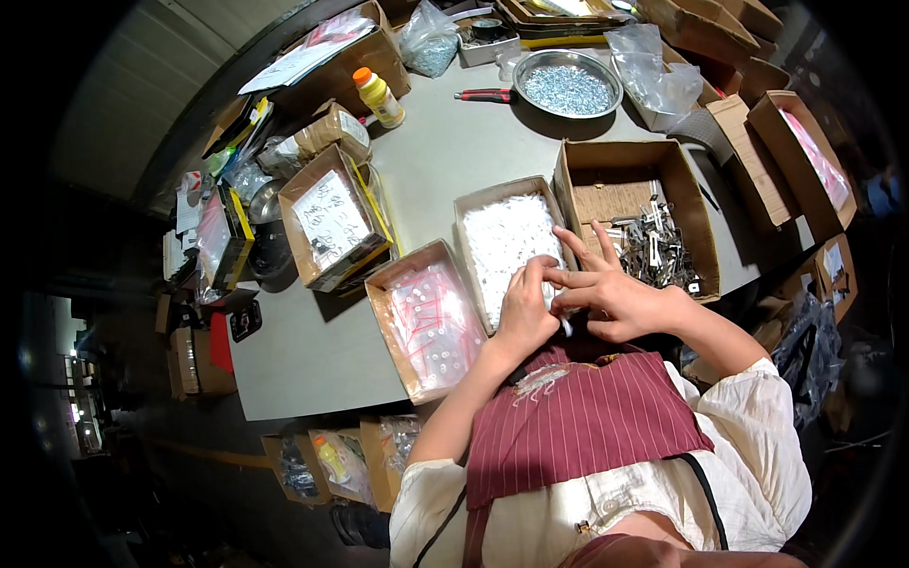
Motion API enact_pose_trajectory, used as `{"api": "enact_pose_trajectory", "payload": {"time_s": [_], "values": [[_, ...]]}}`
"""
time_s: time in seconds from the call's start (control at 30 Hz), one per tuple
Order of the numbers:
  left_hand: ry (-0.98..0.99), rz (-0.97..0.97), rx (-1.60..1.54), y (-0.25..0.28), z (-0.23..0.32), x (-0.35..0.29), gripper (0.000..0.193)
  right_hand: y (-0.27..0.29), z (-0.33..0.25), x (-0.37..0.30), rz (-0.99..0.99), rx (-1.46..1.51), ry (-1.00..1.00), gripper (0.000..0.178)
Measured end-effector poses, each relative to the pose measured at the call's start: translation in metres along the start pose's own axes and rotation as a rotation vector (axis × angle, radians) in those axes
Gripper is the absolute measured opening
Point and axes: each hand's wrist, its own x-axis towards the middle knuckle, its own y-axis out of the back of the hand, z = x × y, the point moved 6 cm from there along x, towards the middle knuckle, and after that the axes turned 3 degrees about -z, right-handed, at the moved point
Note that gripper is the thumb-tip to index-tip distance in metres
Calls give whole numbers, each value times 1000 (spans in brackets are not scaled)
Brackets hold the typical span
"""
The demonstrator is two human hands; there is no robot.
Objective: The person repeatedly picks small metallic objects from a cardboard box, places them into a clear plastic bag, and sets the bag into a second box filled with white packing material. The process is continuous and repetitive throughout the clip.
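White plastic pieces (507, 241), small and many, piled in a shallow cardboard box (473, 204) at the middle of the grey table (312, 341), just in front of both hands. Left hand (524, 312) raised over the near edge of this box, fingers bent, thumb and forefinger pinched together on something very small; too small to say what exactly, probably one of the white pieces. Right hand (606, 293) touching the left one at the fingertips, index and thumb closed on the same small item, the other fingers spread open and pointing up toward the boxes. One white piece (566, 327) visible under the right palm, near the striped dark red apron (578, 417). To the left of the white pieces, another cardboard box (379, 303) with clear plastic bags (431, 327) carrying red print. To the right, a deeper brown box (686, 204) holding grey metal parts (653, 246), heaped at its near side. Farther back on the table, a round metal pan (523, 74) full of small shiny screws (568, 90), a yellow bottle with orange cap (379, 97), and a red-handled tool (485, 95) lying beside the pan.
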Motion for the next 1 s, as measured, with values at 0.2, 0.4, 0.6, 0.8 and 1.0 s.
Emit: {"api": "enact_pose_trajectory", "payload": {"time_s": [0.2, 0.4, 0.6, 0.8, 1.0], "values": [[336, 4, -221, -18, -37, -13, 39, -21, 18, 7, 86, 51, -69, 34], [309, -44, -221, -18, -42, -9, 47, -27, 42, 10, 201, 188, -181, 32], [261, -81, -206, -1, -31, -5, 53, -14, 27, 18, 203, 6, -31, 35], [226, -103, -345, 6, -29, -7, 55, -21, 28, 17, 86, 83, 15, 47], [-22, 79, 136, 19, -16, -8, 57, -9, 6, 16, 68, -42, -61, 49]]}}
